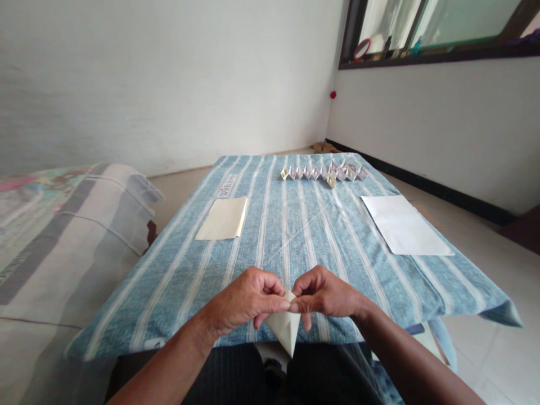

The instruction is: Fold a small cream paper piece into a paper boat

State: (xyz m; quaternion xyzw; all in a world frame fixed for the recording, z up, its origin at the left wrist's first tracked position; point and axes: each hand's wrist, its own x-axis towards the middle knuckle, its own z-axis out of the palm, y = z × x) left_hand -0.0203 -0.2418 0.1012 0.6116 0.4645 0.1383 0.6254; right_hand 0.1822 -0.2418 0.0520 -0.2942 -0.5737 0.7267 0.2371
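Observation:
A cream folded paper piece (285, 329) hangs point-down between both hands at the table's near edge. My left hand (253, 298) pinches its upper left side between thumb and fingers. From the right, my right hand (324, 292) pinches the upper right side, and the two thumb tips meet at the front of the paper. The upper part of the piece is partly covered by the fingers.
Cream sheets (223, 218) lie left on the striped tablecloth (276, 247); white paper (405, 225) lies right. Several folded paper pieces (312, 172) stand in a row near the far edge. A fabric-covered bed (84, 225) is at left, a window (442, 28) upper right.

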